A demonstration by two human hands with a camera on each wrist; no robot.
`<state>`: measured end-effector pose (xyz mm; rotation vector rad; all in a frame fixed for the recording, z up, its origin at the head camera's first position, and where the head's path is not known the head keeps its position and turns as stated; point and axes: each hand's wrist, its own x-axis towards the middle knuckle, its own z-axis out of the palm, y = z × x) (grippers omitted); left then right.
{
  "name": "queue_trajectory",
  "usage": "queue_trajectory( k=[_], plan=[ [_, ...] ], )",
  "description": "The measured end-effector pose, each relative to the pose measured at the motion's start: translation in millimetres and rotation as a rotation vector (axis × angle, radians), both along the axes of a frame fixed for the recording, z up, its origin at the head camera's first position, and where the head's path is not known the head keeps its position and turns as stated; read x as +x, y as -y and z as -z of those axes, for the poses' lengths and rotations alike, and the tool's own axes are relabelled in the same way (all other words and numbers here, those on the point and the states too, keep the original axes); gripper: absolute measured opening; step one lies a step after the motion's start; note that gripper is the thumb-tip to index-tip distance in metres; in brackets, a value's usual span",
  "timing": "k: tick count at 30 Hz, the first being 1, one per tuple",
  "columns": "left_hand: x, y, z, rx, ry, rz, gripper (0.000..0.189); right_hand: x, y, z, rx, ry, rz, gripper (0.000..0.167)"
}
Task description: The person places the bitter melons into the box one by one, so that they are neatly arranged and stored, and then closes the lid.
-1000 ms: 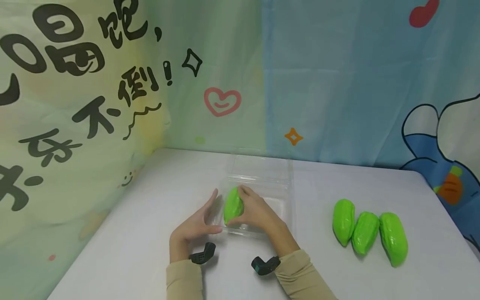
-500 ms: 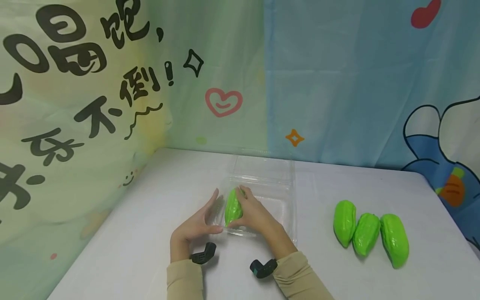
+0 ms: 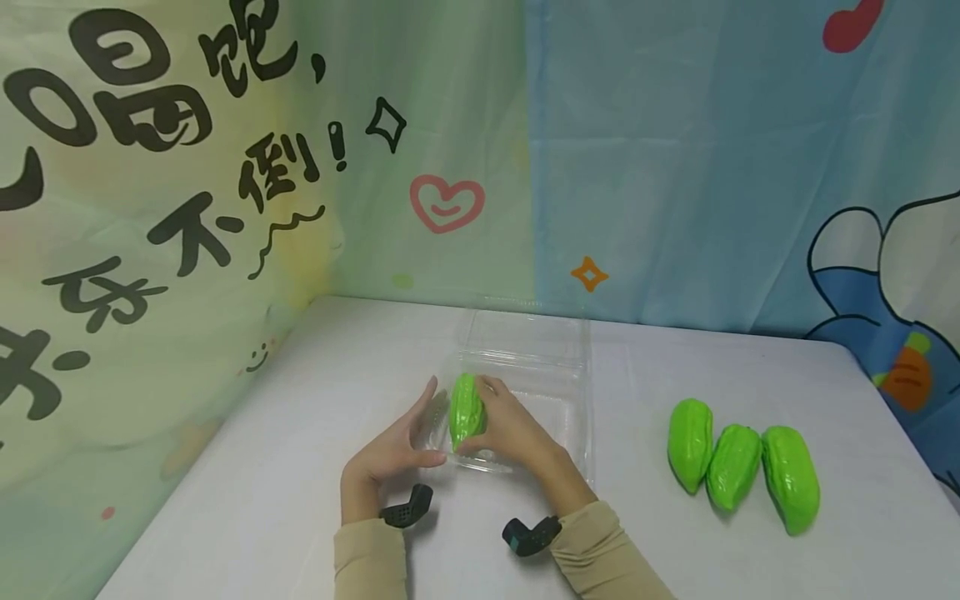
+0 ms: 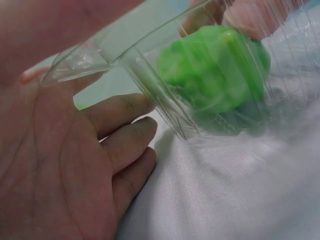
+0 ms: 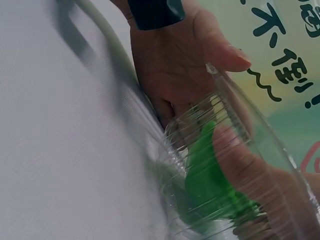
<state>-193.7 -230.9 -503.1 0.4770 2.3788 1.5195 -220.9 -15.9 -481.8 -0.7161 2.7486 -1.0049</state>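
Grip at left (image 3: pixel 390 446), fingers straight and apart, about the near-left corner of the clear box (image 3: pixel 562 408), probably to steady light plastic. Inside, near the left wall, a green piece (image 3: pixel 465 412), front to back. Clamped on it, right grip (image 3: pixel 517 425): thumb toward near end, fingers toward far, likely for control. Farther right on the counter (image 3: pixel 630 375), three similar green pieces (image 3: pixel 732 467) side by side, perhaps for easy reach.

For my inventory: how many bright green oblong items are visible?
4. One green item is in the clear container, held by the right hand. Right of it, the left item, middle item and right item lie side by side on the table. No others show.
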Motion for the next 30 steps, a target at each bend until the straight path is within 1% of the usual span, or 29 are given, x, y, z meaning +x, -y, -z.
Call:
queue_trajectory(
  k=[6, 11, 14, 19, 22, 27, 30],
  plan=[
    [0.4, -1.0, -1.4, -0.019, 0.010, -0.007, 0.117, -1.4, -2.9, -0.7, 0.000, 0.039, -0.045, 0.111],
    [0.3, -1.3, -1.7, -0.003, 0.032, -0.012, 0.117, -1.7, -5.3, -2.0, -0.014, 0.066, -0.058, 0.109],
    [0.5, -1.7, -1.6, 0.002, 0.048, -0.020, 0.117, -1.1, -5.6, -2.8, -0.025, 0.058, -0.049, 0.108],
    [0.1, -1.3, -0.7, -0.005, 0.038, -0.027, 0.118, -0.7, -5.6, -3.7, -0.046, 0.036, -0.044, 0.104],
    [-0.1, -1.2, -0.4, -0.008, 0.030, -0.027, 0.117, -1.5, -6.5, -4.2, -0.036, 0.029, -0.064, 0.100],
    [0.1, -0.8, -0.7, 0.003, 0.036, -0.019, 0.117, -3.2, -9.5, -4.9, -0.044, 0.031, -0.106, 0.096],
    [0.3, -0.6, -1.4, 0.003, 0.047, -0.021, 0.117, -3.6, -10.0, -3.9, -0.047, 0.006, -0.110, 0.093]
  ],
)
